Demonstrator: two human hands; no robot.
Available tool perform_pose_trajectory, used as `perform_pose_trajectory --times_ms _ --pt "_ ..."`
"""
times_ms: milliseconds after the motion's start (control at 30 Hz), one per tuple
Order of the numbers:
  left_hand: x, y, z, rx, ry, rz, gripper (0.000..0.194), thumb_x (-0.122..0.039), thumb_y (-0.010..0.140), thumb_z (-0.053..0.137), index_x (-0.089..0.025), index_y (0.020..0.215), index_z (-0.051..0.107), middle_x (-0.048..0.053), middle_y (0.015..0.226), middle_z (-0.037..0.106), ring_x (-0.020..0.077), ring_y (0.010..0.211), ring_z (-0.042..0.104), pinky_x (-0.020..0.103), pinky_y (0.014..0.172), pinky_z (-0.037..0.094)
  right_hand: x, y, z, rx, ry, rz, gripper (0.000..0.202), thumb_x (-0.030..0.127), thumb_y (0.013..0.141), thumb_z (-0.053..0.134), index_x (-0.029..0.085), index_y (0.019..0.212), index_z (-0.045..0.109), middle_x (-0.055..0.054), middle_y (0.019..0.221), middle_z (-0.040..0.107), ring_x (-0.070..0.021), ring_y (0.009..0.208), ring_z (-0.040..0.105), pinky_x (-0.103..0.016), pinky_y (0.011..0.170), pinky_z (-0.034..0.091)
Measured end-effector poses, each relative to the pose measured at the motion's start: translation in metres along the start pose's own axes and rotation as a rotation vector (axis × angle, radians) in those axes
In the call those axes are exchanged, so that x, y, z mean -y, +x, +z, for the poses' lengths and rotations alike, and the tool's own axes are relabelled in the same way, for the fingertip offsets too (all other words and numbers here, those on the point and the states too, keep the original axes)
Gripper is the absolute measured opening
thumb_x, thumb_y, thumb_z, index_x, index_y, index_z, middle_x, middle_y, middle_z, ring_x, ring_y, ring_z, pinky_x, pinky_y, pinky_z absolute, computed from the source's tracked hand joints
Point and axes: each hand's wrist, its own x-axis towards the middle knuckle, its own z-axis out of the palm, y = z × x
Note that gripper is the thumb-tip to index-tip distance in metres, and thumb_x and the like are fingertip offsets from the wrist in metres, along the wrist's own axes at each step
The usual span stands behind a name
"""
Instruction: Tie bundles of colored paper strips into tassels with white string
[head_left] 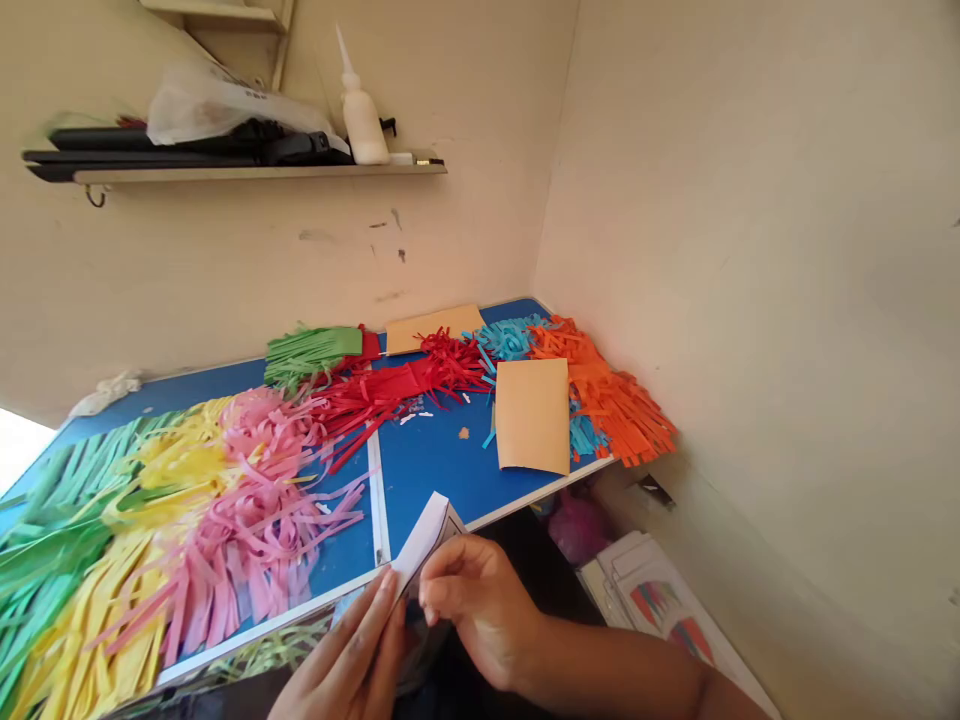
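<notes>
A folded white paper (421, 535) with dark lines slants up by the blue worktop's (427, 470) near edge, pinched in the left hand (349, 650); whether the right hand's (484, 610) curled grip has hold, I cannot tell. A whitish plastic nozzle bottle (365, 125), contents hidden, stands on the narrow wall shelf (262, 174).

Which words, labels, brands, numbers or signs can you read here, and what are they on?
No text here can be read.
Bag on the shelf: small dark print, too blurred to read.
Paper in the left hand: dark lines near an edge, no readable words.
Sheets at lower right: coloured shapes, no readable words.
Bottle: no readable label.
</notes>
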Motion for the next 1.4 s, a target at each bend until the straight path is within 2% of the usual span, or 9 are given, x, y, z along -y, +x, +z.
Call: perform_pose_trajectory --times_ms 133,267,367,467,567,733,1100,1267,1400 --pt "-0.013 -0.001 0.011 -0.01 0.035 0.046 0.034 -0.001 0.088 0.05 -0.012 0.113 0.071 0.011 0.115 0.074 0.0231 0.102 0.072 0.03 0.109 0.044 -0.013 0.007 -0.005 -0.04 0.091 0.071 0.025 0.027 0.054 0.092 0.017 0.064 0.071 0.002 0.053 0.063 -0.0083 0.048 0.053 -0.02 0.053 0.039" --pt "-0.013 0.004 0.006 0.012 0.111 0.118 0.03 0.003 0.087 0.047 -0.009 0.095 0.074 0.015 0.11 0.075 0.0233 0.099 0.072 0.035 0.12 0.026 -0.018 0.007 -0.009 -0.095 0.115 0.06 0.021 0.026 0.056 0.089 0.017 0.064 0.071 0.004 0.049 0.059 -0.0067 0.043 0.047 -0.019 0.047 0.033" --pt "-0.015 0.006 0.005 0.031 0.109 0.143 0.028 0.003 0.087 0.049 -0.008 0.096 0.073 0.018 0.113 0.073 0.0279 0.109 0.068 0.039 0.12 0.028 -0.019 0.006 -0.009 -0.118 0.107 0.025 0.02 0.025 0.056 0.088 0.018 0.065 0.071 0.005 0.05 0.059 -0.0062 0.042 0.044 -0.019 0.045 0.031" --pt "-0.018 0.006 0.008 0.036 0.082 0.126 0.025 0.003 0.085 0.053 -0.006 0.097 0.073 0.02 0.117 0.071 0.0334 0.129 0.051 0.042 0.12 0.029 -0.021 0.004 -0.01 -0.14 0.101 0.0 0.021 0.026 0.057 0.088 0.018 0.067 0.07 0.004 0.054 0.061 -0.0062 0.043 0.045 -0.02 0.046 0.032" --pt "-0.021 0.006 0.011 0.033 0.052 0.076 0.025 0.004 0.085 0.055 -0.007 0.099 0.072 0.019 0.118 0.07 0.0312 0.138 0.039 0.04 0.121 0.028 -0.022 0.002 -0.011 -0.159 0.095 -0.017 0.023 0.027 0.058 0.088 0.019 0.069 0.07 0.004 0.059 0.063 -0.006 0.044 0.046 -0.02 0.047 0.033" --pt "-0.026 0.007 0.011 0.033 0.018 0.031 0.027 0.002 0.087 0.055 -0.008 0.107 0.07 0.016 0.123 0.069 0.0261 0.139 0.04 0.036 0.121 0.028 -0.025 0.002 -0.012 -0.18 0.116 -0.013 0.028 0.027 0.056 0.09 0.017 0.071 0.069 0.003 0.063 0.065 -0.0054 0.044 0.047 -0.019 0.046 0.034" --pt "-0.032 0.018 0.011 -0.004 0.079 0.051 0.018 0.008 0.082 0.06 0.0 0.096 0.07 0.022 0.108 0.073 0.0321 0.143 0.032 0.042 0.12 0.029 -0.028 0.0 -0.012 -0.224 0.163 -0.023 0.036 0.024 0.055 0.092 0.017 0.075 0.062 0.005 0.06 0.066 -0.0046 0.045 0.05 -0.015 0.047 0.039" --pt "-0.032 0.011 0.014 0.009 0.031 -0.059 0.037 0.004 0.082 0.063 -0.006 0.117 0.065 0.013 0.108 0.074 0.0258 0.121 0.061 0.037 0.115 0.038 -0.024 0.001 -0.009 -0.261 0.141 0.004 0.034 0.026 0.054 0.092 0.016 0.07 0.065 0.002 0.064 0.069 -0.007 0.051 0.057 -0.018 0.052 0.046" --pt "-0.034 0.009 0.016 0.006 0.022 -0.121 0.068 0.001 0.087 0.058 -0.017 0.149 0.037 0.007 0.109 0.075 0.0209 0.098 0.071 0.035 0.106 0.047 -0.02 0.0 -0.006 -0.271 0.123 0.027 0.035 0.028 0.053 0.093 0.016 0.07 0.064 0.002 0.063 0.069 -0.0072 0.051 0.058 -0.018 0.053 0.047"
